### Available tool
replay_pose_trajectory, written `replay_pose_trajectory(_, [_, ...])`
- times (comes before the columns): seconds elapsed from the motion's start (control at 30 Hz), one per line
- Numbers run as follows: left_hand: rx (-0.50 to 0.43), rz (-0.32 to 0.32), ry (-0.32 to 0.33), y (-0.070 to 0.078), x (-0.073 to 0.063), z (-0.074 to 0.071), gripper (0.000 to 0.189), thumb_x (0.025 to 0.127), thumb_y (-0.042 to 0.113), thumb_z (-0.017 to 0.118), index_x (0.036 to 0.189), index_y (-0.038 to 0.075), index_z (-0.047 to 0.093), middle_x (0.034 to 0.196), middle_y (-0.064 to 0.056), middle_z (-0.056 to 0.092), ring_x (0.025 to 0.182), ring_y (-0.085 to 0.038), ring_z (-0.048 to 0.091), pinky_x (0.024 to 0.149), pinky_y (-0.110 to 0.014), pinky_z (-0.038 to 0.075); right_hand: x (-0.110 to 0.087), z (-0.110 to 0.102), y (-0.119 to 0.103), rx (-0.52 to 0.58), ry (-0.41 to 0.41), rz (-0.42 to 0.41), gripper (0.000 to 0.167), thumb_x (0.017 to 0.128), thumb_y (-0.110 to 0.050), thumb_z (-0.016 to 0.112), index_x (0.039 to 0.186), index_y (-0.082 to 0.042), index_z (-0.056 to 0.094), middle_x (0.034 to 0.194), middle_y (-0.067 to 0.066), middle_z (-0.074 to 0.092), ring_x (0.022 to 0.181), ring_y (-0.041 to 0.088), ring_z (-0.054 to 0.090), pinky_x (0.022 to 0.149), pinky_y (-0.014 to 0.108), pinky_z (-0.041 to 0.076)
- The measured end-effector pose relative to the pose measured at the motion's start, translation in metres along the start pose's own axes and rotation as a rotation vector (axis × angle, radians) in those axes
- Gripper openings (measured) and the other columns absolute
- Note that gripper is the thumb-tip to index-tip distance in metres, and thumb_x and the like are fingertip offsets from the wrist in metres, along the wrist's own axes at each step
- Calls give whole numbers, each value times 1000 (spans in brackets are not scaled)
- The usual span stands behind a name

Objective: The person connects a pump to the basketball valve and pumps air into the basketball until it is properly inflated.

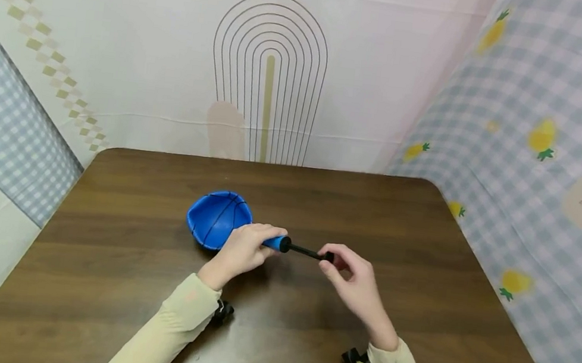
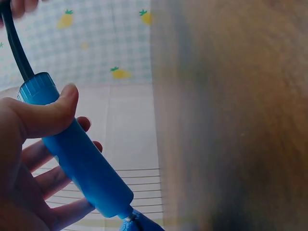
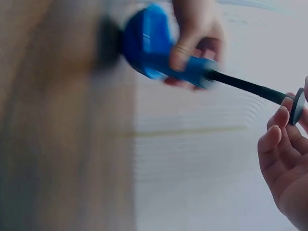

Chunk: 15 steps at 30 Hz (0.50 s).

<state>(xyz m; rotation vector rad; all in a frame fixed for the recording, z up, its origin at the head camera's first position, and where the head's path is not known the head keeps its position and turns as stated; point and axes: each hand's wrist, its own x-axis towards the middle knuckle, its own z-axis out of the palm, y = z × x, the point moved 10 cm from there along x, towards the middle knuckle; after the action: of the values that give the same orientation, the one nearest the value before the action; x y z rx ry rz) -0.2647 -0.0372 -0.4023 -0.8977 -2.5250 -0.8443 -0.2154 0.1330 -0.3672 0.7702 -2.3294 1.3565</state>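
A blue hand pump (image 2: 91, 163) lies in the grip of my left hand (image 1: 248, 247), the thumb across its barrel near the cap. My right hand (image 1: 352, 278) pinches the black handle (image 3: 297, 107) at the end of the pump's rod (image 1: 306, 251), which is drawn well out of the barrel. Just left of my left hand sits a partly deflated blue ball (image 1: 218, 218) with black lines, its upper side caved in like a bowl. In the left wrist view the pump's narrow tip meets the ball (image 2: 139, 222).
Both hands work over a brown wooden table (image 1: 150, 285) with rounded far corners. A white patterned cloth (image 1: 165, 59) hangs behind it, and a blue checked cloth (image 1: 496, 181) with pineapples borders the right side. Black wrist cameras (image 1: 357, 361) sit under the sleeves.
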Motion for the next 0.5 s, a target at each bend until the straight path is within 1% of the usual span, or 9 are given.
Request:
replay_pose_trajectory(0.1, [18, 18, 25, 0, -2, -2, 34, 81, 20, 78, 113, 18, 69, 103, 2, 74, 91, -17, 70, 81, -37, 57, -3, -14, -7, -31, 39, -13, 27, 80, 10, 69, 99, -8, 66, 72, 0, 52, 64, 4, 48, 62, 18, 44])
replay_pose_trajectory(0.2, [58, 77, 77, 7, -5, -3, 37, 78, 19, 81, 112, 15, 70, 100, 0, 75, 89, -17, 71, 80, -37, 57, -2, -10, -1, -50, 25, -2, 26, 81, 12, 67, 100, -6, 64, 74, 1, 53, 63, 4, 46, 58, 19, 42])
replay_pose_trajectory(0.27, [85, 114, 116, 14, -7, -3, 38, 75, 20, 83, 111, 12, 71, 98, -2, 75, 88, -18, 71, 79, -38, 57, 1, 0, 7, -42, 8, 15, 24, 83, 10, 65, 102, -6, 64, 78, 4, 56, 62, 6, 47, 56, 20, 43])
replay_pose_trajectory(0.37, [91, 131, 149, 21, -7, -2, 38, 74, 17, 83, 110, 8, 71, 98, -5, 75, 89, -20, 71, 82, -39, 56, 8, 23, 16, -15, -45, 28, 19, 88, 3, 63, 104, -9, 65, 88, 7, 63, 67, 7, 54, 59, 21, 48])
replay_pose_trajectory(0.43, [77, 124, 146, 23, -6, -1, 36, 76, 15, 83, 109, 7, 71, 98, -6, 75, 90, -22, 71, 84, -40, 55, 12, 40, 21, 6, -89, 32, 15, 90, -3, 63, 104, -9, 65, 93, 8, 66, 72, 7, 57, 62, 22, 51])
replay_pose_trajectory(0.5, [57, 105, 130, 23, -5, 2, 34, 77, 13, 81, 109, 7, 71, 99, -6, 75, 92, -22, 71, 87, -41, 54, 14, 52, 24, 24, -124, 35, 13, 92, -6, 62, 104, -9, 65, 97, 8, 67, 76, 7, 58, 65, 23, 52])
